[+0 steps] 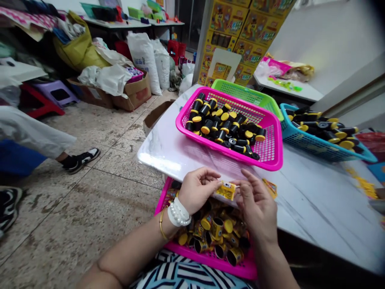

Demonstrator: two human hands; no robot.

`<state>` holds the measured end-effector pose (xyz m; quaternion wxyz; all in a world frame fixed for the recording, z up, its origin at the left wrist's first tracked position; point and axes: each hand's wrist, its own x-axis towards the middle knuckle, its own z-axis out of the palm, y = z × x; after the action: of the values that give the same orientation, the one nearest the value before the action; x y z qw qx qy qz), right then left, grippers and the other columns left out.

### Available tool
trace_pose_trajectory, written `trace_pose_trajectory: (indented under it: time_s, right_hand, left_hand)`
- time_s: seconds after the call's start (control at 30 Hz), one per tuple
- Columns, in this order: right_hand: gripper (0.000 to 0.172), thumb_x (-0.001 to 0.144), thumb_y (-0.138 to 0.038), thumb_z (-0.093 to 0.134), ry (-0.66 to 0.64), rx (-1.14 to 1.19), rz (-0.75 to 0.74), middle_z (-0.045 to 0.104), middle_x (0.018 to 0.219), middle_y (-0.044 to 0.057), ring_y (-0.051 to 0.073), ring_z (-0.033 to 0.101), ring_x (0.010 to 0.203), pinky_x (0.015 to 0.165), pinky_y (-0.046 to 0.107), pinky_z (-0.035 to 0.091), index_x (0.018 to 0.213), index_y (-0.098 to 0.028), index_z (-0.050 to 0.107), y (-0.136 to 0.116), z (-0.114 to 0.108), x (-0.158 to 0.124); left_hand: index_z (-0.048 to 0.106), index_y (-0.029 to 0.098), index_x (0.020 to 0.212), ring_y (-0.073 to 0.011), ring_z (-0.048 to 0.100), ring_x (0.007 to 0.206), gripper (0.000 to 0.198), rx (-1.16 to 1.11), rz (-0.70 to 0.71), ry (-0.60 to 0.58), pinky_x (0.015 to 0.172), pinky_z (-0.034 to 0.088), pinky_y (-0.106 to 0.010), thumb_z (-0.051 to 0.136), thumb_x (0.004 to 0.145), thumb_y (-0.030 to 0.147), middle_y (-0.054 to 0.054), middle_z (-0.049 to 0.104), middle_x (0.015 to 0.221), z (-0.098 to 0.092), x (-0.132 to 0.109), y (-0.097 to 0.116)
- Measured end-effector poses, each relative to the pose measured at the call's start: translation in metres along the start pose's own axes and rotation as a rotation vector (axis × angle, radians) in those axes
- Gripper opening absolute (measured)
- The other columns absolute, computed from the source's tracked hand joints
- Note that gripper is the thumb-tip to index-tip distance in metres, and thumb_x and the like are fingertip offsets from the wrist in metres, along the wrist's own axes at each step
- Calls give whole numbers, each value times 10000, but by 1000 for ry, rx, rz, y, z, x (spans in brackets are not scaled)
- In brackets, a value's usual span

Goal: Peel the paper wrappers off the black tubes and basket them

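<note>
My left hand [200, 188] pinches the left end of a small yellow printed label [226, 190]. At its other end my right hand [257, 202] has thumb and fingers closed on the edge. Below both hands a pink basket [207, 259] sits at my lap, holding black tubes wrapped in yellow printed labels [217, 228]. On the table just ahead, another pink basket [272, 158] is heaped with plain black tubes with yellow caps [207, 126]. A second yellow printed piece [270, 188] lies on the table, partly behind my right hand.
The white marbled table [319, 196] also bears a green basket [249, 94] and a blue basket [319, 146] of black tubes. Yellow printed boxes [255, 28] are stacked behind. Cartons [136, 94] and white sacks [144, 60] stand on the floor. A person's shoe [81, 159] is at left.
</note>
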<state>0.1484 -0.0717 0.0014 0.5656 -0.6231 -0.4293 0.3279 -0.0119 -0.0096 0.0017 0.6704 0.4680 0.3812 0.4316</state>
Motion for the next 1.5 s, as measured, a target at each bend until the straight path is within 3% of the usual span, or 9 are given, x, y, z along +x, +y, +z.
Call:
trace_pose_trajectory:
  time_s: [0.17,0.33,0.47,0.67,0.8,1.13,1.23,1.37,1.5]
  right_hand:
    - [501,868,-641,656,-231,-16,181,628,575,21,109,496,423,390,218,368,776,-148,666,2,3,2]
    - [461,864,-540,711,-42,-134,44,504,563,-35,101,431,508,475,224,380,619,-176,573,3,11,0]
    - [481,922,-543,629,27,-221,-32,495,550,-25,118,435,516,487,244,382,609,-181,596,5,16,-2]
    - [337,960,-352,624,155,-435,-515,454,552,-21,131,410,508,502,278,354,654,-215,588,10,12,-7]
    - [92,893,-153,685,-16,-540,-934,606,659,18,172,538,582,586,327,456,879,-244,680,10,0,-4]
    - [457,886,-171,686,-318,-833,-1282,706,735,12,169,631,618,579,301,460,1330,-279,666,16,-31,14]
    - [482,873,-195,726,-298,-754,-1140,686,728,2,164,631,635,608,294,490,1334,-319,665,14,-28,10]
    - [402,937,-448,656,-79,-384,-436,669,708,22,155,602,550,496,268,483,1270,-225,685,8,-9,-9]
    - [399,944,-524,622,-117,-138,96,613,517,2,115,509,393,373,217,369,753,-178,673,3,9,-21]
  left_hand:
    - [719,150,907,-105,593,657,131,101,166,59,631,497,-218,710,776,147,-11,679,772,4,-4,2]
    - [665,153,1062,-100,582,625,290,89,181,185,574,492,-205,733,783,186,-15,659,825,2,-13,0]
    - [696,155,864,-129,593,651,124,193,270,256,610,495,-238,684,872,279,-36,664,765,0,-27,0]
    - [723,140,758,-58,389,388,433,-112,-49,28,401,304,-198,637,901,540,36,514,504,-1,-34,2]
    - [753,138,728,-38,323,364,547,-189,-87,30,369,212,-192,646,852,660,49,472,481,-7,-29,2]
    - [729,140,651,-87,489,536,324,-54,-164,-61,542,403,-225,871,679,430,4,636,580,-15,-29,7]
    - [710,152,646,-59,370,450,285,-45,-207,-34,443,288,-201,802,748,401,52,519,491,-19,-27,4]
    - [678,162,667,-55,349,416,252,-68,-126,126,409,240,-202,758,781,372,68,474,476,-19,-29,1]
    - [669,157,682,-61,392,437,226,4,-10,146,434,296,-200,740,810,329,59,493,488,-13,-30,-5]
